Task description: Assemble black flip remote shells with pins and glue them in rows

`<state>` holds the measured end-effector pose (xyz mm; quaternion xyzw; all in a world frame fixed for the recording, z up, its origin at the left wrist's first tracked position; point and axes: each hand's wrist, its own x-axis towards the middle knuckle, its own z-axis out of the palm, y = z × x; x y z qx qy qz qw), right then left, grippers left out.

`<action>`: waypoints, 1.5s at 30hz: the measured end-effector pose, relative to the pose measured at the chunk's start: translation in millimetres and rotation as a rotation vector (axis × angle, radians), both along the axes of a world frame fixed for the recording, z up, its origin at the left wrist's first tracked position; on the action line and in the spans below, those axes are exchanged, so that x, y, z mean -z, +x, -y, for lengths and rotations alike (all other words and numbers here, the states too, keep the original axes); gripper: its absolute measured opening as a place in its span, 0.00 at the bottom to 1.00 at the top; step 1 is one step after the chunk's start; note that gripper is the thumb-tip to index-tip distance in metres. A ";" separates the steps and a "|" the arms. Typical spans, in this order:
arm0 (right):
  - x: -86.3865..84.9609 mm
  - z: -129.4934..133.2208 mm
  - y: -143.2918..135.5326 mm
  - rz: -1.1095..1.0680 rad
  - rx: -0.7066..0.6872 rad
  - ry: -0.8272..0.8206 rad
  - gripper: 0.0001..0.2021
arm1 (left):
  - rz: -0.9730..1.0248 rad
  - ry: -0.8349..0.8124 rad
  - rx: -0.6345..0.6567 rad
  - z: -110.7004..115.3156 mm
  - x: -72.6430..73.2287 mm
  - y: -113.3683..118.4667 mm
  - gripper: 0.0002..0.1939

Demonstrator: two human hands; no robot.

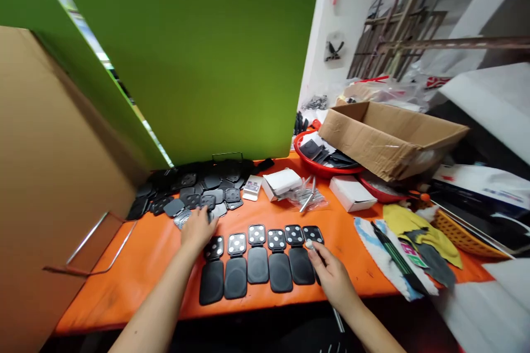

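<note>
My left hand (197, 230) reaches to the front of a pile of black hinged pieces (212, 181), with a dark piece (210, 216) between thumb and fingers; its shape is mostly hidden. In front of me lies a row of several opened black pieces (258, 265), each a small square joined to a larger rounded pad. White dots mark the squares. At the row's right end, my right hand (331, 278) is closed around a slim metal rod (338, 320) with a pale tip (309, 244). That tip is over the lower left of the last dotted square (313, 233).
Green panels (199, 66) rise behind the orange tabletop (136, 287). White boxes (282, 183) and a bag of metal rods (308, 198) lie behind the row. Rightward are a red basin (317, 167), an open carton (372, 140), and a cloth with green pens (393, 253).
</note>
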<state>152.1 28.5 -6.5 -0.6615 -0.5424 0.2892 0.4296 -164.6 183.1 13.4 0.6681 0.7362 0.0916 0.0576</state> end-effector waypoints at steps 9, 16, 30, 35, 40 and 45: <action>6.2 -2.8 -11.9 0.007 -0.045 -0.050 0.23 | 0.209 -0.023 -0.049 -13.2 2.8 -9.5 0.27; 7.0 -6.0 -16.8 -0.047 -0.041 -0.080 0.24 | 0.682 -0.016 -0.120 -15.9 -16.8 -22.4 0.15; -46.6 -48.1 -64.0 -0.610 -0.129 -0.162 0.22 | 1.741 -0.531 0.088 105.4 -31.8 79.3 0.22; -60.6 -56.1 -66.2 -0.754 -0.157 -0.232 0.25 | 1.795 -0.581 0.108 122.6 -38.1 92.0 0.21; -63.8 -53.2 -65.2 -0.798 -0.154 -0.231 0.25 | 1.801 -0.668 0.101 135.6 -32.3 96.9 0.19; -62.5 -52.0 -65.7 -0.786 -0.164 -0.219 0.25 | 1.787 -0.679 0.135 140.3 -25.3 99.1 0.20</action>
